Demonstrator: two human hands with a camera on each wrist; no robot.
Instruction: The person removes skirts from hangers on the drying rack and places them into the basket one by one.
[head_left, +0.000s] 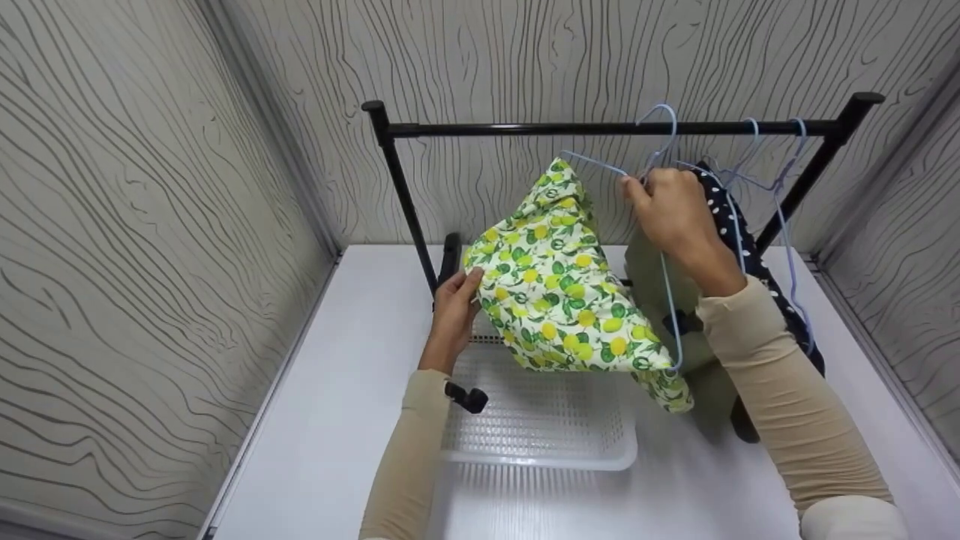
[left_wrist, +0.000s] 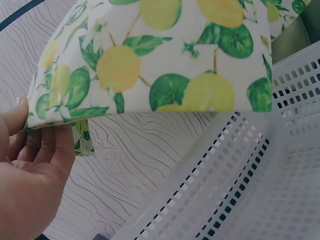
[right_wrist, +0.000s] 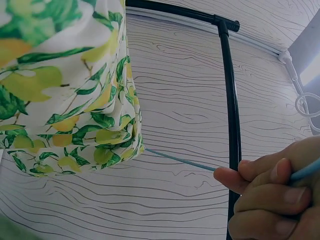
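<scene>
A white garment [head_left: 555,292] printed with yellow lemons and green leaves hangs tilted from a light blue hanger [head_left: 596,162]. The hanger's hook is over or very near the black rail. My left hand [head_left: 452,307] pinches the cloth at its left edge; in the left wrist view the thumb lies on one side of the hem [left_wrist: 175,107] and the fingers on the other. My right hand [head_left: 679,217] grips the hanger at its upper part, fingers curled round the blue wire [right_wrist: 180,161]. Most of the hanger's lower part is hidden by cloth.
A black garment rack [head_left: 517,130] spans the back. On its right hang a black garment with white dots [head_left: 724,214], an olive-green garment [head_left: 709,367] and more hangers [head_left: 787,240]. Beneath the lemon print, a white perforated basket [head_left: 540,461] stands on the white table [head_left: 315,420].
</scene>
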